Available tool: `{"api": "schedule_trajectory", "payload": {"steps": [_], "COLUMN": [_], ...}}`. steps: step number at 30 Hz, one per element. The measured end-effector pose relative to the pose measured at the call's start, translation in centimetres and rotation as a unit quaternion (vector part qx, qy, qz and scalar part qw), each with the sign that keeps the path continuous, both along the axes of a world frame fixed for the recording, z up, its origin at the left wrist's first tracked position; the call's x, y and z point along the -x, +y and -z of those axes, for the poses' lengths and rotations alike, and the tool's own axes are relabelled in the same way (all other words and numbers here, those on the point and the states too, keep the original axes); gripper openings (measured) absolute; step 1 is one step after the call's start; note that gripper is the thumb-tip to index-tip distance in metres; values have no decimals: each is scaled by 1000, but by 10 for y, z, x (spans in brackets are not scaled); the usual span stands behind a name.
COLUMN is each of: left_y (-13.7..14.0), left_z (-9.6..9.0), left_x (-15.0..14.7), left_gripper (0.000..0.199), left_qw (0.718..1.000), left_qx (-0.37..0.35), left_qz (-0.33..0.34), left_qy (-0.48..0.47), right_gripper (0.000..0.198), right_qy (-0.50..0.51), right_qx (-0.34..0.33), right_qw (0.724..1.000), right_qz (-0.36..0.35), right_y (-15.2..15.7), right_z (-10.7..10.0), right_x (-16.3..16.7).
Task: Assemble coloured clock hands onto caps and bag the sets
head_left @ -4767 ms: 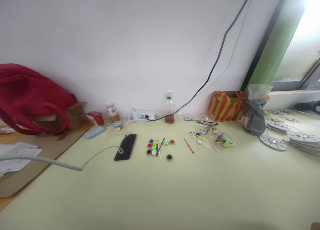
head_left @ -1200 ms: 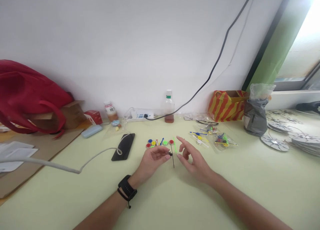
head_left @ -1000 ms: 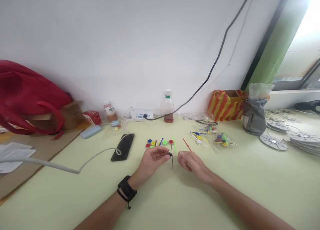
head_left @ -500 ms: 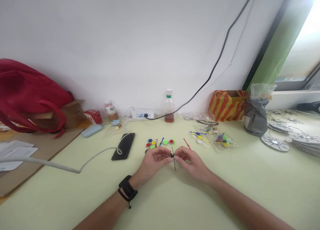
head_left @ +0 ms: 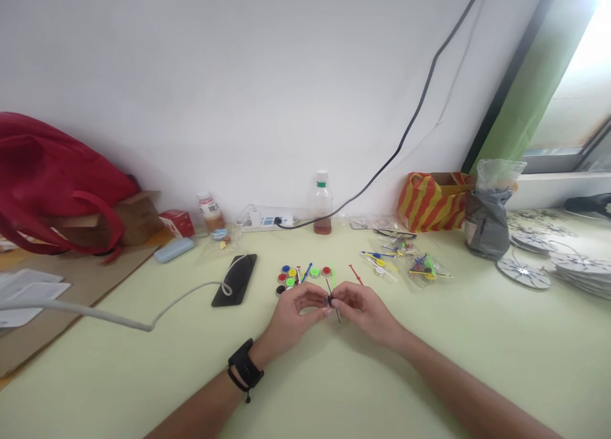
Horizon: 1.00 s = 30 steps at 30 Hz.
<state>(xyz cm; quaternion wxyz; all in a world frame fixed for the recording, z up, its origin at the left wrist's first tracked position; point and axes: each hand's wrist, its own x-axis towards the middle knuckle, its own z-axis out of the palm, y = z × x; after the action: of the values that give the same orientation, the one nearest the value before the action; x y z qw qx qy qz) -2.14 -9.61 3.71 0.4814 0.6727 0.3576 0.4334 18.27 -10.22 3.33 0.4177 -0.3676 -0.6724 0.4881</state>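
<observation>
Just above the table, my left hand [head_left: 296, 315] and my right hand [head_left: 368, 313] meet, fingertips pinched around a small black part. A thin black arrow-like pointer [head_left: 338, 315] sticks out above and below the fingertips, slightly tilted. Its middle is mostly hidden by my fingers. Behind my left hand lie several small round pieces, among them a red disc [head_left: 282, 277], a black disc [head_left: 280, 290] and a green disc [head_left: 315, 272]. A blue arrow [head_left: 307, 272] lies among them, and a red arrow [head_left: 356, 275] rests behind my right hand.
A black phone-like slab [head_left: 235, 280] and a grey cable [head_left: 191, 298] are at left. At the back stand a bottle [head_left: 323, 207] and a power strip [head_left: 262, 220]. Bagged coloured parts [head_left: 429, 270], a striped bag [head_left: 429, 200] and stacked white discs [head_left: 585, 277] are on the right.
The black pointer has tilted further, its lower end swinging right. My fingers have shifted slightly around its middle, and my left hand has dropped a little.
</observation>
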Motion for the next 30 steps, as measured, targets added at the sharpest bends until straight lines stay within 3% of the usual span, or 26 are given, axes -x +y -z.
{"api": "schedule_trajectory", "payload": {"steps": [2,4,7,10,13,16,19,23,30], "left_y": [-2,-4,-3,0,5,8,11,16,17], "left_z": [-1,-2,-5,-5,-3,-1,0,2,3], "left_x": [0,1,4,7,10,12,13,15,17], "left_gripper": [29,22,12,11,12,17,24,40,58], "left_qw": [998,990,970,955,941,926,910,893,870], "left_qx": [-37,-80,-136,-167,-203,-235,-268,-294,-266], "left_qz": [-28,-63,-96,-124,-140,-137,-137,-119,-73], "left_qy": [42,100,177,212,233,262,284,320,409], "right_gripper": [27,24,20,16,13,23,26,22,27], "right_qy": [-38,-92,-161,-186,-250,-404,-491,-513,-534], "right_qx": [-55,-140,-266,-331,-302,-180,-100,-93,-83], "right_qw": [997,977,914,860,854,864,845,830,804], "right_qz": [45,135,261,341,341,239,186,201,248], "right_y": [4,11,23,33,38,39,40,45,58], "right_z": [-3,-9,-19,-25,-20,-7,4,7,10], "right_x": [-8,-22,-51,-77,-88,-86,-80,-77,-74]}}
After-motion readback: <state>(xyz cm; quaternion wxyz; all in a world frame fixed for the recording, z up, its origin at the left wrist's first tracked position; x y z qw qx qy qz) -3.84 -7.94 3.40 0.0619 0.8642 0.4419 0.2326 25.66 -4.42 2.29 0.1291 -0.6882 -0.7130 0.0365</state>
